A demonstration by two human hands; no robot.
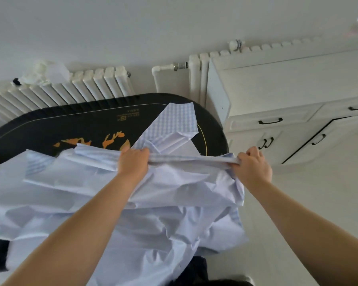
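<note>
The shirt (pixel 174 182), pale blue, lies heaped across the centre and lower left of the frame, spilling over the near edge of the table (pixel 70 124). One edge of it is drawn taut into a narrow band between the two hands, mid-frame. The left hand (pixel 133 161) has its fingers curled down over that band, gripping it. The right hand (pixel 253 167), out past the table's right edge, is clenched round the other end, knuckles up.

Thin cotton by the look of it: light, soft and floppy, creased all over, and likely to sag wherever nobody holds it. It is best taken along a stitched edge, as here, where the cloth is doubled and shouldn't slide through the fingers. Grab the loose middle and I'd expect it just to bunch.

A checked flap (pixel 172 120) of it lies flat just above the left hand. Around that is the black table with orange markings. There's a white radiator (pixel 81 87) in the upper left and a white cabinet (pixel 277 89) with dark handles at the right.
</note>
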